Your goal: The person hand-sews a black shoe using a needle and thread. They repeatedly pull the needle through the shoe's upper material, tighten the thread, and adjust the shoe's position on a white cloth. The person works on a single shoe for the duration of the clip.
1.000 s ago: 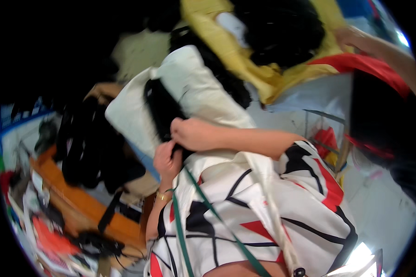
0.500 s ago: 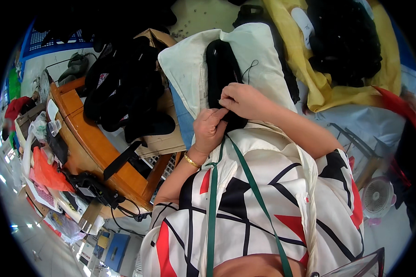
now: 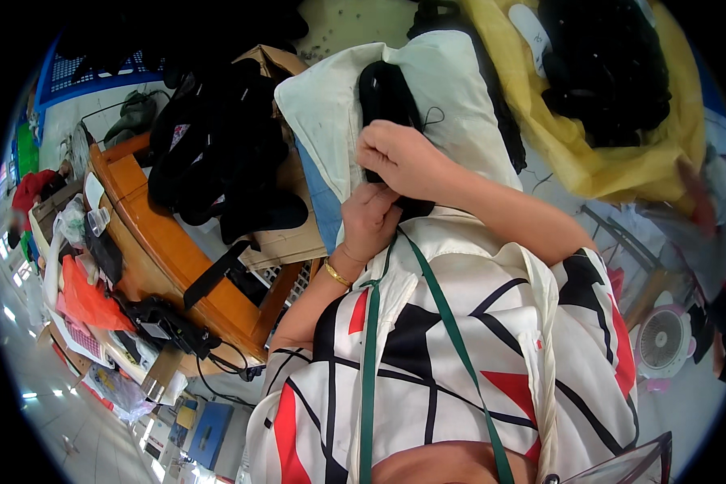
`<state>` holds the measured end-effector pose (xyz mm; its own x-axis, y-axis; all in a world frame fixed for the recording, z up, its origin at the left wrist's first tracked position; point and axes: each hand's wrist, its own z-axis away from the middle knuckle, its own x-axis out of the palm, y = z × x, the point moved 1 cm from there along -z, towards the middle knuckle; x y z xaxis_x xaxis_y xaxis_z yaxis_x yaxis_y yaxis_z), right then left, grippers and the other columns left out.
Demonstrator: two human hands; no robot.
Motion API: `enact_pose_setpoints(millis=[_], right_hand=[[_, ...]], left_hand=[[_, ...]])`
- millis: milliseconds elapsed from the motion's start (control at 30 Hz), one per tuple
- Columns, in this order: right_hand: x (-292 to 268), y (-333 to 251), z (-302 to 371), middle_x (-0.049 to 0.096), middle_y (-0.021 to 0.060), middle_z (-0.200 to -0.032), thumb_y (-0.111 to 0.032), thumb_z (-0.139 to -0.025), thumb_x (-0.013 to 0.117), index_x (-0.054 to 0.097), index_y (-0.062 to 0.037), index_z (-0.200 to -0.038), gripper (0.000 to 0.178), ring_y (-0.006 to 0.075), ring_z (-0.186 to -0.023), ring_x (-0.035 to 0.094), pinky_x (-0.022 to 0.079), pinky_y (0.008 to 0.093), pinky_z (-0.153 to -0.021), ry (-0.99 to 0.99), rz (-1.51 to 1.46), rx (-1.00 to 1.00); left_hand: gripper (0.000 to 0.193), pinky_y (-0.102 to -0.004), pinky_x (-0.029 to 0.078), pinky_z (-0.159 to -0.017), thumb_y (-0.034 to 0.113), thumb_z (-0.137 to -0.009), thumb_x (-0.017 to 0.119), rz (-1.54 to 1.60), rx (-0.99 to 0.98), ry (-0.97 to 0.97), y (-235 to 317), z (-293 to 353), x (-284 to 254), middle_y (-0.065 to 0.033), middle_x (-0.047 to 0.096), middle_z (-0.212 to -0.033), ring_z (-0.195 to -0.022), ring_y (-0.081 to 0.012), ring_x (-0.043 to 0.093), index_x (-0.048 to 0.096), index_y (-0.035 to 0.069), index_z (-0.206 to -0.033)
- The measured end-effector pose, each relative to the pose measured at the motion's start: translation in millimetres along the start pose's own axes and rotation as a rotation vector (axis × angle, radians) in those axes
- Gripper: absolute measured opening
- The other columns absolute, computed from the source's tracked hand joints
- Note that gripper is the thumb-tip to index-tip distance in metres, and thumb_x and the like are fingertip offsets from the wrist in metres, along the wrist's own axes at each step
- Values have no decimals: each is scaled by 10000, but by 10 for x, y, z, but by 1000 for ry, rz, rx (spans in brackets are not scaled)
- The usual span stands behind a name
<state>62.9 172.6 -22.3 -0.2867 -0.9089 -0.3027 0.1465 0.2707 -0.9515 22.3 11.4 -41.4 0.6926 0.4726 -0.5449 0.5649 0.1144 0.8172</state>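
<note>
A long black cloth shoe point(image 3: 389, 93) lies on the white cloth point(image 3: 319, 105) over my lap, its far end pointing away from me. My left hand point(image 3: 369, 219) is closed on the shoe's near end, thumb and fingers pressed together. Just beyond it, my right hand point(image 3: 399, 160) is curled shut above the middle of the shoe, its fingertips turned left. Whatever those fingers pinch is too small or hidden to make out. A thin dark thread loop point(image 3: 434, 115) lies on the cloth right of the shoe.
Black shoes point(image 3: 218, 153) are heaped on cardboard at the left, beside an orange wooden stool or bench point(image 3: 149, 218). A yellow bag point(image 3: 565, 165) with black pieces and a white insole point(image 3: 529, 34) stands at the right. A small fan point(image 3: 663, 342) is at the lower right.
My right hand has risen from the left hand and shifted left and away from me along the shoe. At the far right, a person's red sleeve has moved beside the yellow bag.
</note>
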Motion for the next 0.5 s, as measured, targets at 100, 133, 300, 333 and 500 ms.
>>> enact_pose_setpoints(millis=[100, 133, 300, 333, 500], right_hand=[[-164, -87, -78, 626, 91, -785, -220, -995, 518, 541, -23, -889, 226, 176, -608, 579, 469, 306, -559, -61, -200, 302], [-266, -117, -95, 632, 75, -771, -247, -1011, 497, 542, -38, -894, 243, 143, -569, 559, 455, 281, -526, -126, -313, 468], [-792, -538, -291, 523, 2, -609, -343, -1031, 473, 526, -89, -944, 274, 84, -443, 438, 328, 225, -398, -102, -526, 397], [-1004, -614, -371, 491, -1, -609, -305, -1037, 456, 520, -67, -946, 262, 89, -460, 426, 349, 229, -444, -72, -533, 223], [-1641, -1277, -830, 410, -58, -589, -235, -1017, 514, 535, -58, -952, 190, 47, -469, 378, 304, 169, -405, 129, -1063, -229]], left_hand=[[268, -344, 497, -639, -24, -725, 719, 51, -126, 2, 0, -12, -11, -107, 653, -849, -744, -281, 627, 682, 49, -980], [231, -326, 493, -641, -9, -758, 739, 70, -177, 1, 7, -22, -24, -108, 656, -851, -744, -271, 629, 684, 45, -976], [176, -277, 449, -592, 60, -811, 760, 132, -228, -51, 90, -122, -62, -72, 634, -782, -663, -194, 580, 700, 47, -975], [171, -269, 441, -583, 62, -813, 760, 144, -257, -69, 125, -144, -76, -64, 629, -770, -651, -179, 568, 705, 47, -974], [146, -259, 423, -579, 73, -830, 747, 167, -329, -58, 78, -101, -92, -53, 626, -764, -646, -150, 549, 713, 41, -968]])
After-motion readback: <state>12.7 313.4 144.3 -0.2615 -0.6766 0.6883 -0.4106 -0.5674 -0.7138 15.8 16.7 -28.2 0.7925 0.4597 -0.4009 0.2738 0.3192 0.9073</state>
